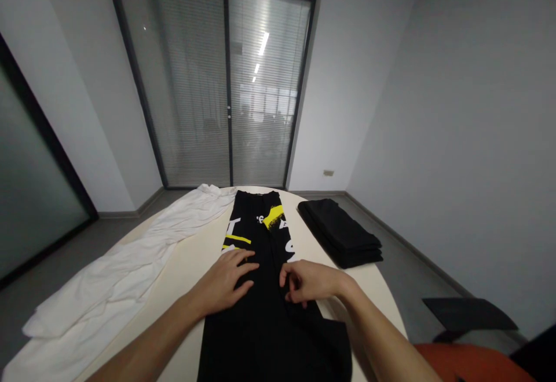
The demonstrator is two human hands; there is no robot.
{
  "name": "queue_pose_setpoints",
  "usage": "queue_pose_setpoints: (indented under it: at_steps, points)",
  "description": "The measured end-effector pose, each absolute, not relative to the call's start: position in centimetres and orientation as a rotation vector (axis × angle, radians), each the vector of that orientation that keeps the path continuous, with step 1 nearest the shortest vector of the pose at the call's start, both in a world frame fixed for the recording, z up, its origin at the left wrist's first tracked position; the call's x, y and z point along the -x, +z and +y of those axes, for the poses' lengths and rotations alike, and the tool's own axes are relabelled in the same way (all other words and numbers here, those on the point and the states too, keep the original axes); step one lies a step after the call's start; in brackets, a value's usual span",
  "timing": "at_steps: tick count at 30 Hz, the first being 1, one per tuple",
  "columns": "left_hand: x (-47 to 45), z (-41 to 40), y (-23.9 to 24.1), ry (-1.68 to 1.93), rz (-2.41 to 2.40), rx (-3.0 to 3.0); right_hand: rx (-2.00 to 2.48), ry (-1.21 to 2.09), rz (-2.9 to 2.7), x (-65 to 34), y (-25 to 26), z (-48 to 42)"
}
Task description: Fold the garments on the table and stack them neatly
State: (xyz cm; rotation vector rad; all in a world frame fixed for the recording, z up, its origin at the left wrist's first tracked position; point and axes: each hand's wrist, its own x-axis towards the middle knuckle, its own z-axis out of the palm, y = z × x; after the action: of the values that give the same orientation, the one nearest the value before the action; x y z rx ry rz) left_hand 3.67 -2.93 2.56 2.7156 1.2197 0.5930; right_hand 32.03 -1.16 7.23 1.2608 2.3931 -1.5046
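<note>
A black garment [260, 318] with yellow and white print lies lengthwise down the middle of a cream table [191, 260], folded into a long narrow strip. My left hand [226, 282] rests flat on its left half with fingers stretched out. Just to the right, my right hand [306, 282] has its fingers curled and pinches the black cloth near the garment's centre line.
A long white cloth [121, 272] lies rumpled along the table's left side. A stack of folded black garments [341, 232] sits at the far right edge. An orange seat [469, 364] and a dark object show at lower right. Glass doors with blinds stand behind.
</note>
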Motion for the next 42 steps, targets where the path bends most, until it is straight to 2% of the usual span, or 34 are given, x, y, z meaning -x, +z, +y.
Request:
queue_pose_setpoints:
  at_steps: [8,13,23,31,36,42]
  points:
    - [-4.1,-4.2,4.3,0.390,1.032,-2.708,-1.323,-1.445,2.253,-31.5,7.7,-1.8]
    - [-4.7,-5.0,5.3,0.325,0.874,-2.657,-1.247,-1.601,2.026,-31.8,7.7,-1.8]
    - [-5.1,-5.2,5.1,0.282,0.804,-2.671,-1.099,-1.983,2.218,-31.7,7.9,-1.4]
    - [-5.2,-4.5,3.5,0.564,0.932,-2.684,-1.192,-1.679,2.237,-30.2,7.0,-1.8]
    - [-4.7,-4.2,2.9,0.541,1.014,-2.640,-1.240,-1.418,2.224,-29.5,7.8,-2.8]
    - [-4.5,-4.1,2.8,0.517,0.996,-2.605,-1.133,-1.464,2.291,-28.9,8.0,-3.6]
